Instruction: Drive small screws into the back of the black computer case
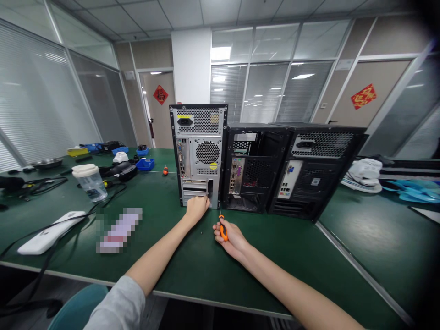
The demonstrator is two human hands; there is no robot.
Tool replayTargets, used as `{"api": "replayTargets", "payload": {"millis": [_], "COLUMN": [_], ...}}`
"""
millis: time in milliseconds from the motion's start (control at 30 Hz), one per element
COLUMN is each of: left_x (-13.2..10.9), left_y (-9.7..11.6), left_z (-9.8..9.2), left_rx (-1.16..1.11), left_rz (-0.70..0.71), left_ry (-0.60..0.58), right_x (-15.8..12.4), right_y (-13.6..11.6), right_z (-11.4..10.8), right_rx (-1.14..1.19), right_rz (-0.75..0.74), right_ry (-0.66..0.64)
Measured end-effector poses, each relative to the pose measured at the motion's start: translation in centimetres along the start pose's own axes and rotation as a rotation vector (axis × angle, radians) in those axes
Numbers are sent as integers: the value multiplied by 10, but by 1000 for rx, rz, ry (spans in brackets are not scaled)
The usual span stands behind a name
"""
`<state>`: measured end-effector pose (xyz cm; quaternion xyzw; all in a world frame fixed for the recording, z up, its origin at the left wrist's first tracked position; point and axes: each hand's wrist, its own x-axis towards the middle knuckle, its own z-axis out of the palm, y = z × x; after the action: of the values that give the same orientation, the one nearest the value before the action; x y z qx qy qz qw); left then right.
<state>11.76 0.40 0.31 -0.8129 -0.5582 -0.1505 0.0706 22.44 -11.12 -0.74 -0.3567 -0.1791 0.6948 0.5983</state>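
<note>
A tall computer case (pixel 196 172) stands upright with its silver rear panel facing me. My left hand (pixel 197 207) is closed at its lower expansion slots, knuckles up; the fingertips are partly hidden at the slot opening. In my right hand (pixel 231 236) is a screwdriver (pixel 223 231) with an orange and black handle, fingers wrapped around it. Its thin shaft points up to the lower right edge of the rear panel, where the tip seems to meet a screw. I cannot tell whether it is seated. A dark slot gap (pixel 210 187) shows just above my left hand.
Two black computer cases (pixel 256 172) (pixel 311 174) stand close on the right. Left on the green table (pixel 192 275) are a plastic cup (pixel 91 183), a white power bank (pixel 51 233), a blurred-out flat object (pixel 120 230), cables and blue bins (pixel 145 164). Another orange-handled screwdriver (pixel 165 171) stands farther back.
</note>
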Motion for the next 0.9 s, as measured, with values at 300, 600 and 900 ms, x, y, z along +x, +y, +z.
{"api": "replayTargets", "payload": {"millis": [300,600,900], "left_x": [0,0,0], "left_y": [-1,-1,0], "left_z": [1,1,0], "left_rx": [0,1,-8], "left_rz": [7,2,-4], "left_ry": [14,2,-5], "right_x": [1,0,-5], "right_y": [0,-1,-4], "right_z": [0,0,4], "right_rx": [-3,-29,-99], "right_rz": [5,16,23], "right_ry": [4,4,8]}}
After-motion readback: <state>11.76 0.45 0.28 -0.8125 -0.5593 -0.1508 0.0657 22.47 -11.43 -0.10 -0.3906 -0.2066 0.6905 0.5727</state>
